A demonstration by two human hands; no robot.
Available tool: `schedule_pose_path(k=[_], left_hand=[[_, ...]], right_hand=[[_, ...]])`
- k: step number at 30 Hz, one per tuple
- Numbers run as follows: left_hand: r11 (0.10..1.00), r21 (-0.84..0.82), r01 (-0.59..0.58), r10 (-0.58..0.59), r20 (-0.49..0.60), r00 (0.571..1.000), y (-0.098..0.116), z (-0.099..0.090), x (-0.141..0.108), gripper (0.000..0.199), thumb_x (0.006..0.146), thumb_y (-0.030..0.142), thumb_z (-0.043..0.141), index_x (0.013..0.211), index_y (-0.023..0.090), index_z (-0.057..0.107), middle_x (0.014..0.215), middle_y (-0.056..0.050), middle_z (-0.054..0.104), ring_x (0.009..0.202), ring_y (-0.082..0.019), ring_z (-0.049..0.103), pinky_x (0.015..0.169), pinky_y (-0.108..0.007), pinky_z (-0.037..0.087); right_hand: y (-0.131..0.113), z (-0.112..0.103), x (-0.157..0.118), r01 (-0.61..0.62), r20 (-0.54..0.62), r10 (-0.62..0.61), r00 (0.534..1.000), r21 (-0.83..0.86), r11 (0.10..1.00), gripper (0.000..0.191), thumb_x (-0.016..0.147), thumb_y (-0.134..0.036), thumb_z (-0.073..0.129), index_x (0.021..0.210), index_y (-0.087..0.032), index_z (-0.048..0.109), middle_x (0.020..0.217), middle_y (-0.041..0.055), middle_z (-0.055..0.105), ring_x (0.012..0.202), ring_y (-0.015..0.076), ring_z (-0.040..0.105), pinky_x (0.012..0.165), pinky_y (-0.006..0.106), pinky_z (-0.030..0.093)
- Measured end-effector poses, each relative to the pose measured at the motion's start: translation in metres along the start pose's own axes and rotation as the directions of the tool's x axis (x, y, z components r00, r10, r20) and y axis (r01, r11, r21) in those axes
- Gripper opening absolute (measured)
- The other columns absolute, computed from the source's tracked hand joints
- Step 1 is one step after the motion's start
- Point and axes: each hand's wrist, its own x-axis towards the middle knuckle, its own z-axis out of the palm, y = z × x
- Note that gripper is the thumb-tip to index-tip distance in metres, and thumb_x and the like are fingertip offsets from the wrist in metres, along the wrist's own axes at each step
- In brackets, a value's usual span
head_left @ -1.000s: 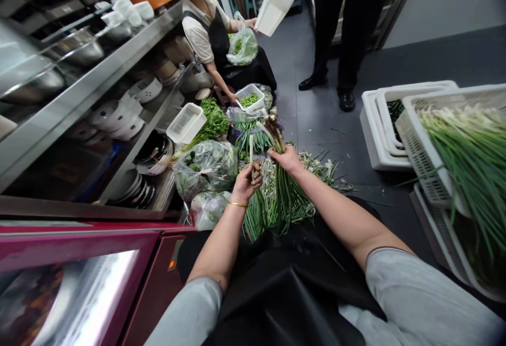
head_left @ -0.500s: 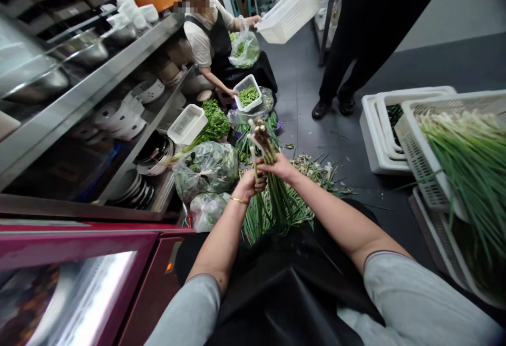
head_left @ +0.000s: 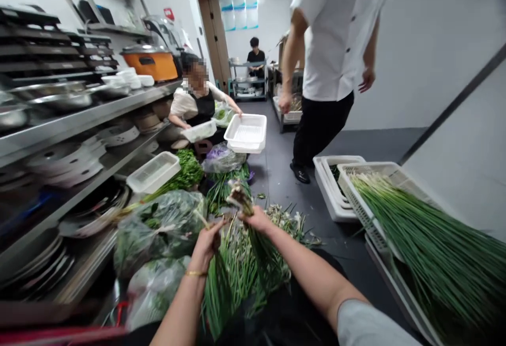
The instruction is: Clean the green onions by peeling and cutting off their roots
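Note:
My right hand (head_left: 256,219) is closed round a bunch of green onions (head_left: 245,205), root ends up and long leaves hanging down. To its left, my left hand (head_left: 209,240) grips a smaller lot of green onions (head_left: 219,288), a pale stalk sticking up above the fingers and green leaves trailing below. Both hands are over a heap of loose green onions and trimmings (head_left: 237,256) on the floor in front of my dark apron. Some fingers of the left hand are hidden from view.
Bagged greens (head_left: 158,225) lie at left beside the metal shelving (head_left: 98,101). White crates (head_left: 356,190) with green onions (head_left: 419,235) stand at right. A seated co-worker (head_left: 201,104) holds a white basket (head_left: 245,131); a person in a white jacket (head_left: 332,35) stands ahead.
My view has tilted up. My hands have moved apart, the left one now with leaves hanging from it. The standing person has let go of the white basket, which the seated co-worker holds.

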Motion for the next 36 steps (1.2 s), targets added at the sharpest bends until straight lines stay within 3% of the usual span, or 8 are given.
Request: schedule_pose_path(k=[4,9,17,22,25,28,31,36], left_hand=[[0.998,-0.032,-0.057,0.056,-0.031,0.998,0.020,0.004,-0.012,0.061,0.053,0.053,0.081,0.097,0.014,0.066,0.053,0.006,0.052,0.035,-0.001,0.026,0.038,-0.020,0.012],[0.983,0.023,-0.183,0.184,-0.002,0.983,0.028,0.017,-0.001,0.045,0.055,0.044,0.082,0.082,0.010,0.068,0.045,0.006,0.046,0.037,-0.003,0.030,0.039,-0.021,0.017],[0.992,-0.001,-0.122,0.122,-0.035,0.992,0.043,-0.008,0.009,0.038,0.054,0.040,0.082,0.071,0.012,0.062,0.047,0.007,0.043,0.035,-0.002,0.029,0.038,-0.021,0.010],[0.965,0.149,-0.214,0.218,-0.011,0.976,0.045,-0.002,0.015,0.039,0.055,0.042,0.081,0.062,0.014,0.056,0.049,0.005,0.048,0.041,-0.004,0.034,0.041,-0.021,0.020],[0.929,0.231,-0.288,0.303,-0.032,0.953,0.039,0.006,0.018,0.041,0.056,0.043,0.081,0.058,0.014,0.052,0.051,0.005,0.048,0.047,-0.005,0.038,0.047,-0.020,0.026],[0.924,0.239,-0.300,0.318,-0.039,0.947,0.025,0.011,0.016,0.039,0.062,0.047,0.077,0.067,0.014,0.056,0.052,0.006,0.048,0.047,-0.005,0.038,0.048,-0.021,0.028],[0.949,0.230,-0.214,0.201,0.080,0.976,0.010,0.011,0.009,0.044,0.062,0.045,0.078,0.086,0.014,0.061,0.053,0.007,0.048,0.044,-0.005,0.037,0.047,-0.021,0.026],[0.948,0.239,-0.210,0.183,0.133,0.974,0.005,-0.008,0.001,0.045,0.059,0.040,0.080,0.091,0.011,0.067,0.055,0.004,0.051,0.048,-0.006,0.040,0.050,-0.021,0.028]], right_hand=[[0.003,0.017,0.007,-0.159,0.132,0.130,0.983,0.239,0.958,0.037,0.059,-0.048,0.070,0.078,-0.021,0.055,0.057,-0.0054,0.055,0.050,0.0105,0.051,0.050,0.027,0.048],[0.005,0.038,0.009,-0.321,0.391,0.135,0.910,0.463,0.826,0.039,0.054,-0.028,0.079,0.085,-0.016,0.058,0.060,-0.0036,0.061,0.050,0.0106,0.056,0.051,0.025,0.051],[0.010,0.014,0.015,-0.361,0.169,0.320,0.932,0.479,0.800,0.034,0.055,-0.033,0.082,0.072,-0.016,0.058,0.062,0.0024,0.064,0.055,0.0134,0.060,0.054,0.027,0.050],[0.005,0.030,0.007,-0.189,0.104,0.166,0.981,0.270,0.944,0.039,0.051,-0.038,0.081,0.076,-0.014,0.063,0.058,-0.0031,0.057,0.050,0.0089,0.048,0.050,0.024,0.042],[0.004,0.038,0.005,-0.161,0.071,0.150,0.986,0.207,0.965,0.038,0.049,-0.040,0.081,0.067,-0.014,0.060,0.057,-0.0032,0.055,0.050,0.0095,0.048,0.051,0.025,0.043],[0.008,0.037,0.007,-0.182,0.013,0.185,0.983,0.266,0.947,0.040,0.051,-0.046,0.079,0.067,-0.015,0.059,0.057,-0.0021,0.056,0.049,0.0105,0.050,0.050,0.026,0.045],[0.012,0.031,0.009,-0.143,-0.081,0.165,0.983,0.233,0.962,0.040,0.053,-0.049,0.077,0.067,-0.015,0.060,0.059,-0.0005,0.058,0.052,0.0117,0.053,0.052,0.026,0.046],[0.009,0.020,0.011,-0.158,-0.059,0.169,0.984,0.160,0.974,0.037,0.056,-0.046,0.077,0.063,-0.016,0.058,0.052,-0.0007,0.056,0.047,0.0123,0.052,0.046,0.026,0.045]])
